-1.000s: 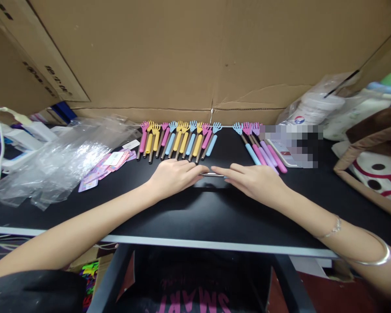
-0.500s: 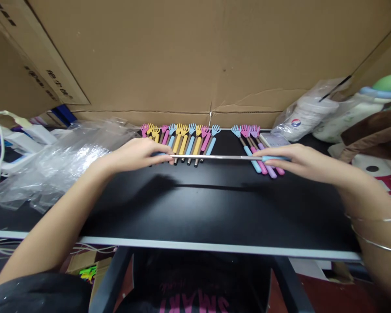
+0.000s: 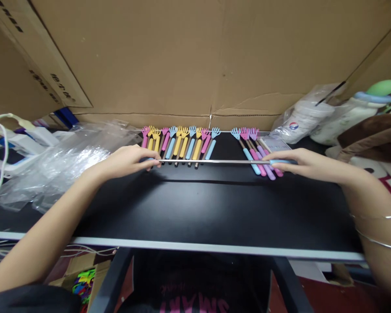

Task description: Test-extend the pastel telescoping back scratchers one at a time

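Stretched level between my two hands is a telescopic back scratcher (image 3: 211, 161), its thin metal rod pulled out long above the desk. My left hand (image 3: 130, 161) is closed on its left end, where a bit of blue shows; the claw there is mostly hidden by the fingers. At the other end my right hand (image 3: 304, 164) pinches the light blue handle. Behind the rod lies a row of shorter back scratchers (image 3: 183, 145) in pink, yellow and blue. Near my right hand rests a smaller group of back scratchers (image 3: 253, 155) with blue, pink and purple handles.
Crumpled clear plastic bags (image 3: 68, 161) and white chargers with cables (image 3: 22, 148) lie at the left. At the right back are a bagged white cup (image 3: 308, 117), a phone (image 3: 275, 143) and a bottle (image 3: 345, 117). A cardboard wall (image 3: 150, 56) closes off the back.
My hands have moved apart, the left one leftward and the right one slightly rightward, and the metal rod between them shows longer. The camera view has shifted a little.
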`<state>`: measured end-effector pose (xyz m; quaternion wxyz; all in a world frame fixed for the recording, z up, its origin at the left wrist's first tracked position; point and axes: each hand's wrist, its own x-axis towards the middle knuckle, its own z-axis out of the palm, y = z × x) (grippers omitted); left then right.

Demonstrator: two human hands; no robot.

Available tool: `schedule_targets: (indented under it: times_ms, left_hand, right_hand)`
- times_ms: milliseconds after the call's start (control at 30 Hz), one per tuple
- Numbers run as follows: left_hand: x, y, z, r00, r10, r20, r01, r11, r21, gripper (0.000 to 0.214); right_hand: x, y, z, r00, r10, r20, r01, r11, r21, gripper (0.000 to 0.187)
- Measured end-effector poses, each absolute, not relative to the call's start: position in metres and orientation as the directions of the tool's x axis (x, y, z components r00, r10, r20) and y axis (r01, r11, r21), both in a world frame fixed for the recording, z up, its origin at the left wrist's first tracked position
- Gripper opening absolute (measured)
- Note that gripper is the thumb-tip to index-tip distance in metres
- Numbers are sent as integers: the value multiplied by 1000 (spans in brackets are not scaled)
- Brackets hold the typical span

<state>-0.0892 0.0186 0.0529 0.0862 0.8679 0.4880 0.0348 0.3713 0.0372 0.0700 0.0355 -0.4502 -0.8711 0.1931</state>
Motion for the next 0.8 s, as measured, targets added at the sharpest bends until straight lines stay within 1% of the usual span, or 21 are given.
schedule_targets:
  times_ms: [167,267,367,400,467,533,600,700,800]
  left_hand:
    - [-102,16,40,521,846,114,838,-532,121,43]
    - [-97,18,40,523,828,201,829,-550,107,43]
    - [-68,15,39,573,781,249,787,-609,98,42]
    - [-54,13,38,606,759,238,767,-637,77,41]
    - [-24,6,34,636,738,228,752,-658,34,36]
    - [2,-1,29,663,722,198,732,-681,32,31]
    - [18,-6,26,662,718,214,731,-682,24,28]
    - [24,-8,26,655,704,274,739,-673,-40,28]
    - [15,-4,29,676,662,325,726,-675,-135,29]
  right_hand:
    - [370,37,67,-641,766,-49,723,582,-373,59]
    - [368,41,66,-635,772,-23,725,586,-361,55]
    - [344,37,58,-680,733,-27,690,626,-363,48]
    - [331,33,53,-710,704,13,660,672,-336,45]
    - [304,22,43,-729,673,129,637,735,-234,37]
    - [281,9,34,-727,660,188,653,750,-108,34]
    - [269,-2,28,-725,643,245,663,749,-4,33]
    - [265,-7,27,-721,620,308,669,738,80,34]
    - [273,-2,31,-724,605,332,673,726,144,35]
